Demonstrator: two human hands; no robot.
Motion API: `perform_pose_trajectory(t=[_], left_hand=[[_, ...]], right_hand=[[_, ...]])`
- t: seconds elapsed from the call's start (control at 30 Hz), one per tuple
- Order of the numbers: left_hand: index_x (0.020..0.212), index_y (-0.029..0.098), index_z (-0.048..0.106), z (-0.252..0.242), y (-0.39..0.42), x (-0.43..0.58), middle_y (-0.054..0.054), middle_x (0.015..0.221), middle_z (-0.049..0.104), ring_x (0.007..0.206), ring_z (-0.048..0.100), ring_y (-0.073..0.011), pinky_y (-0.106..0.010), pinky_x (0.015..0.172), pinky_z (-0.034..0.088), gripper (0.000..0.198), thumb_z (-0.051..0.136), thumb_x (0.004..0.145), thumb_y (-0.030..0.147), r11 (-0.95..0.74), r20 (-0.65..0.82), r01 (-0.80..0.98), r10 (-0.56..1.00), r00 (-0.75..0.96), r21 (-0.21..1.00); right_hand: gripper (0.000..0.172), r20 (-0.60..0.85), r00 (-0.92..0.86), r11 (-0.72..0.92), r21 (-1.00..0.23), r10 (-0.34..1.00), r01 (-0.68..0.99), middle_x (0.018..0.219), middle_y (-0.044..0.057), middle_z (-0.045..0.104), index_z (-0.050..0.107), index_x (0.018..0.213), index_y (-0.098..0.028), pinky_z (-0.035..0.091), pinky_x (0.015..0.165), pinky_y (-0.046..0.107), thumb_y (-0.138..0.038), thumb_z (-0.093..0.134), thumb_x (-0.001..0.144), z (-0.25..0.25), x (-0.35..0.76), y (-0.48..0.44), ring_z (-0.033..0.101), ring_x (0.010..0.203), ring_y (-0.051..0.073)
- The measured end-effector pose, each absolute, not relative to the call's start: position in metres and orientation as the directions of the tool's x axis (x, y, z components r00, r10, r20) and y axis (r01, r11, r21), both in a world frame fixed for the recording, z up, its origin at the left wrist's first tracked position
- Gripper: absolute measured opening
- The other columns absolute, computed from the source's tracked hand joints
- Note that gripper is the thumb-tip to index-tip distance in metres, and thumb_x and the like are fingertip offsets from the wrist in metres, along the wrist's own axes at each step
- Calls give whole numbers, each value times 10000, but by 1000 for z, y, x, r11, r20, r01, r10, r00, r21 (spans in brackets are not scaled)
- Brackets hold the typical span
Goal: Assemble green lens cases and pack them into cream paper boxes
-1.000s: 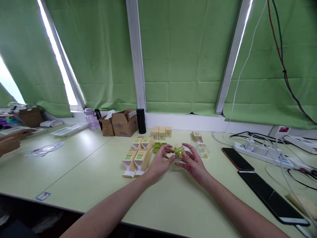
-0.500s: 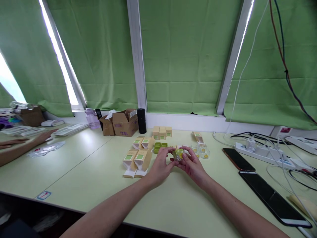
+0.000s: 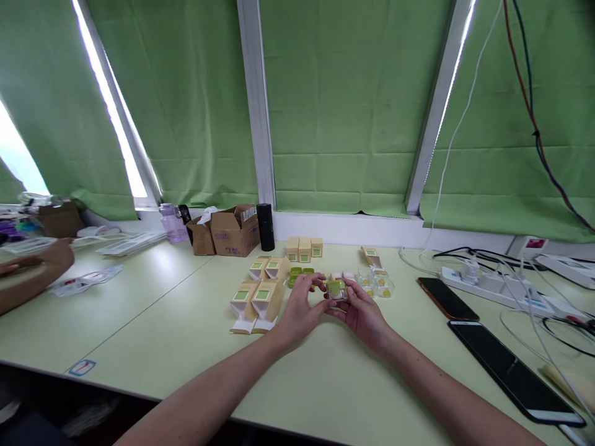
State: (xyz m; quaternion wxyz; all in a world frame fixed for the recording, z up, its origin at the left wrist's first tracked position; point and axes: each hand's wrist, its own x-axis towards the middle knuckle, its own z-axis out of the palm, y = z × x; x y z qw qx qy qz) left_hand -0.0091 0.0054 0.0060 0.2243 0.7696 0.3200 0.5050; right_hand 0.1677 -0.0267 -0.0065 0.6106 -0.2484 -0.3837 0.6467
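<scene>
Above the table my right hand [image 3: 365,310] grips a small clear container with a green top [image 3: 336,288] by its right side. My left hand [image 3: 304,306] is closed at its left edge, thumb and fingertips against it. Just behind my left hand, partly covered by it, sit several small green square pieces [image 3: 295,272]. Several clear containers with yellow centres [image 3: 382,284] lie beyond my right hand, and a few pale pieces [image 3: 348,274] show behind the held container. Left of my left hand several small cardboard boxes [image 3: 263,296] lie with open flaps.
Three upright small boxes [image 3: 304,249] stand at the back, and one open box [image 3: 372,257] lies to their right. A brown carton [image 3: 235,232] and black cylinder [image 3: 265,227] are farther left. Phones [image 3: 506,365] and a power strip [image 3: 493,286] lie right. Another person's arm [image 3: 49,266] rests far left.
The container has turned in my fingers, so its green top now faces me more and the yellow spot is out of sight. The other person's arm at far left has drawn back leftward.
</scene>
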Motion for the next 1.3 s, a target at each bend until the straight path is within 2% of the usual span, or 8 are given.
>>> perform_pose_trajectory(t=[0.23,0.4,0.53,0.67,0.83,1.1,1.2,1.3], left_hand=[[1242,227,543,10,5,-7,-78,1128,649,1057,618,-225,-400,936,483,434,738,860,289,-617,551,208,779,298,759],[1301,226,512,13,6,-6,-104,1213,647,1139,609,-248,-434,983,472,537,762,844,359,-507,436,189,842,316,841],[1343,235,528,16,2,-5,-130,1314,601,1212,572,-279,-445,1005,475,656,825,785,412,-457,382,193,864,329,868],[1367,247,543,16,-2,-5,-126,1323,596,1258,555,-291,-431,1019,485,709,854,757,431,-440,357,162,855,377,883],[1302,251,594,12,1,-5,-108,1350,597,1226,574,-280,-432,1038,481,590,838,778,371,-464,376,155,839,393,872],[1279,255,527,8,6,-5,-88,1304,588,1232,565,-243,-382,1002,508,550,787,794,245,-465,405,110,847,344,879],[1288,249,517,8,6,-5,-88,1289,594,1216,576,-239,-391,1019,497,567,782,788,227,-477,417,132,850,322,869],[1297,243,513,10,3,-6,-79,1241,621,1163,599,-234,-406,1026,486,578,785,787,238,-503,427,177,837,341,846]], right_hand=[[506,196,-47,140,-826,979,-546,1082,41,741,598,1191,-287,598,860,465,-491,836,793,-5,172,-26,725,909,228],[606,248,51,249,-897,967,-365,1091,39,676,579,1236,-292,603,726,363,-477,868,736,-5,173,-26,666,938,214],[673,291,68,298,-915,954,-273,1082,38,635,554,1239,-286,590,689,347,-451,893,680,-8,171,-23,646,915,214],[683,326,92,338,-921,941,-192,1094,47,629,556,1248,-284,586,773,373,-396,897,667,-11,172,-20,624,986,229],[685,351,74,359,-915,933,-184,1089,49,650,554,1237,-285,566,878,413,-394,903,657,-12,174,-18,642,1016,242],[523,348,132,367,-912,928,-183,1083,62,643,599,1179,-270,572,833,399,-505,808,762,-14,177,-18,630,1017,239],[463,384,204,410,-906,900,-105,1060,66,649,611,1159,-260,572,797,388,-493,769,792,-15,181,-15,616,1025,247],[385,437,284,437,-897,853,67,1019,73,669,632,1116,-234,557,792,396,-473,711,824,-14,191,-9,627,988,252]])
